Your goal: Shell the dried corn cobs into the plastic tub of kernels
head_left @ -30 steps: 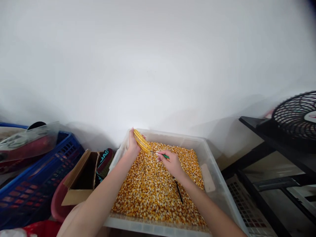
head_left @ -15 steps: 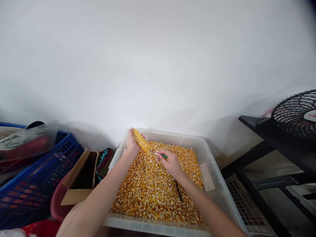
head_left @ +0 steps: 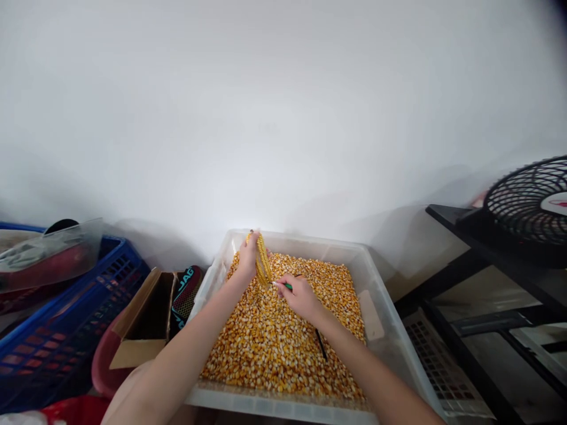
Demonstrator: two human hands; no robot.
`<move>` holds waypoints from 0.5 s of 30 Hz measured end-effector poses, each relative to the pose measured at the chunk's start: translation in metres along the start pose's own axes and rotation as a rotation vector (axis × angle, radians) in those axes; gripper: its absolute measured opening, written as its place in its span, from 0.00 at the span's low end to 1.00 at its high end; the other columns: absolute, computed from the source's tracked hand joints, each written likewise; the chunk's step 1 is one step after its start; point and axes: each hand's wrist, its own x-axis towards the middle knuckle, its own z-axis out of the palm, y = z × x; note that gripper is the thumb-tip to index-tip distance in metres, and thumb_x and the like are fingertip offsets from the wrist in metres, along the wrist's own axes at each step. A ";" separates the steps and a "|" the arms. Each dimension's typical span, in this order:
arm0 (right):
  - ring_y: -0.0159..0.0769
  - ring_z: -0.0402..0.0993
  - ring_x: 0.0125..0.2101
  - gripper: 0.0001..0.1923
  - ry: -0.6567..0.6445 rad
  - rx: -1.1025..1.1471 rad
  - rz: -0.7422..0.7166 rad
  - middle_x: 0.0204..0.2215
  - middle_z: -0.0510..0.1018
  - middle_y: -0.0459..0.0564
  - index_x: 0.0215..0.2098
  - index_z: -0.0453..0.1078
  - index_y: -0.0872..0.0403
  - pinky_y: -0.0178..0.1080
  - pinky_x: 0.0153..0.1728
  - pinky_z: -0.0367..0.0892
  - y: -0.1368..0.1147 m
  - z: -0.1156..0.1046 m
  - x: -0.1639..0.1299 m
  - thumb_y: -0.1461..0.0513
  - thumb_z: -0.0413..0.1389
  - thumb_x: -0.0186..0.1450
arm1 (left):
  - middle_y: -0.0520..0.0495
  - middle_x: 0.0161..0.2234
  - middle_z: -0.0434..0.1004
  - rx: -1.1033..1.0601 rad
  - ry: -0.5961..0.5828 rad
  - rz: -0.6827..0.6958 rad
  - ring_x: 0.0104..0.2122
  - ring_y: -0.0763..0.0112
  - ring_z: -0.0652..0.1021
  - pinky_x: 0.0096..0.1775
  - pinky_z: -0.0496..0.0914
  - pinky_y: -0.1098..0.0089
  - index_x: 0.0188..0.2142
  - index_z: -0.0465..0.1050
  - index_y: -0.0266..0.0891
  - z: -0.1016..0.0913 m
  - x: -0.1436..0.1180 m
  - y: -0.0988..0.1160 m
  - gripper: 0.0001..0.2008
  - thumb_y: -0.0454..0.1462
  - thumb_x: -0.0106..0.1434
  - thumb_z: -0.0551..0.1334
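Note:
A clear plastic tub (head_left: 390, 330) in front of me is full of loose yellow corn kernels (head_left: 274, 348). My left hand (head_left: 247, 260) grips a yellow corn cob (head_left: 263, 262), held nearly upright over the far end of the tub. My right hand (head_left: 301, 297) holds a thin tool with a green handle (head_left: 282, 285), its tip against the lower end of the cob. A dark thin stick (head_left: 321, 344) lies on the kernels under my right wrist.
Left of the tub stand an open cardboard box (head_left: 146, 319), a dark mesh item (head_left: 188, 292), a blue plastic crate (head_left: 66, 330) and a red bowl (head_left: 104, 366). A black fan (head_left: 527, 203) sits on a dark rack (head_left: 487, 277) at right. A white wall rises behind.
My left hand has turned the cob from slanted to nearly upright and shifted it slightly right. My right hand with the tool has moved a little down and left with it.

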 end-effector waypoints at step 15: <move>0.31 0.71 0.21 0.10 -0.124 0.010 0.070 0.21 0.76 0.44 0.25 0.71 0.52 0.33 0.27 0.63 0.002 -0.009 0.005 0.60 0.52 0.62 | 0.54 0.15 0.66 0.193 -0.144 0.048 0.14 0.73 0.69 0.17 0.61 0.75 0.27 0.68 0.37 0.009 -0.012 -0.019 0.11 0.39 0.49 0.68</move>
